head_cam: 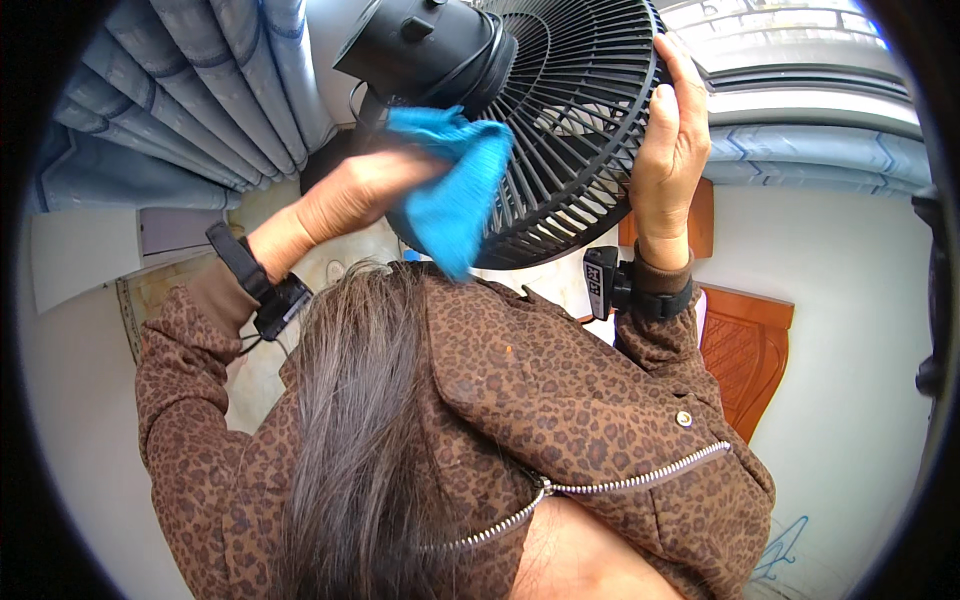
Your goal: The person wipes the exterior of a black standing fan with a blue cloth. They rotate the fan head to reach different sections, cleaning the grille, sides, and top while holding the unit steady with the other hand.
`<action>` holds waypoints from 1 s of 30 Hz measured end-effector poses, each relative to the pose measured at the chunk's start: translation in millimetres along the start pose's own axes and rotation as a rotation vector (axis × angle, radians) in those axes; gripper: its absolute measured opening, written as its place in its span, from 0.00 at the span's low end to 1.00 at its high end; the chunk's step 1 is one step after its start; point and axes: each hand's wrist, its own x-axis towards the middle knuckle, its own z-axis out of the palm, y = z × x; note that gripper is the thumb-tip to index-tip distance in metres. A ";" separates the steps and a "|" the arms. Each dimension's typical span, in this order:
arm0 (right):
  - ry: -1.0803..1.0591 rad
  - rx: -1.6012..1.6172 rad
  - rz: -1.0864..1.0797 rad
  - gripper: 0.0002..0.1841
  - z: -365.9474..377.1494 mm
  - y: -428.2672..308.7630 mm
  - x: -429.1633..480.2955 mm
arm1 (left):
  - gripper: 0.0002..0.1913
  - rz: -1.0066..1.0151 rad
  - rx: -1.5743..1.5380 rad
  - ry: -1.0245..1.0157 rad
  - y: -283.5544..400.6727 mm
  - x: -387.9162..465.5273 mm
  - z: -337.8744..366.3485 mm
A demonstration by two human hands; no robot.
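Observation:
A black electric fan stands before me, its round wire grille (577, 157) at the top centre and its motor housing (427, 45) to the left of that. My left hand (367, 187), slightly blurred, grips a blue cloth (461, 195) that hangs in front of the grille, just below the motor housing. The fingertips of this hand are hidden by the cloth. On the right, my right hand (675, 142) holds the outer rim of the grille, fingers and thumb along its edge. Blades show faintly through the bars.
Blue curtains (202, 82) hang at the upper left. A window (787, 45) with a sill is at the upper right. Brown carved wooden furniture (739, 345) stands by the wall at right. A blue hanger (780, 551) is at the lower right. Devices are strapped on both wrists.

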 end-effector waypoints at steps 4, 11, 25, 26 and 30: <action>-0.013 -0.012 0.020 0.24 -2.7 0.5 -1.5 | 0.21 -0.073 -0.108 0.001 -9.5 -6.2 0.2; -0.011 0.059 0.101 0.24 -2.2 4.5 2.0 | 0.25 0.228 -0.086 0.186 31.0 54.3 14.8; 0.038 0.011 0.030 0.23 -4.8 -5.8 1.8 | 0.23 0.136 0.072 0.128 12.4 19.2 19.4; 0.033 0.007 0.031 0.22 -5.4 -5.2 0.3 | 0.24 0.222 0.019 0.144 20.8 30.6 18.2; 0.019 0.005 0.027 0.22 -7.3 -0.5 0.3 | 0.22 0.374 -0.109 0.121 34.9 51.6 21.1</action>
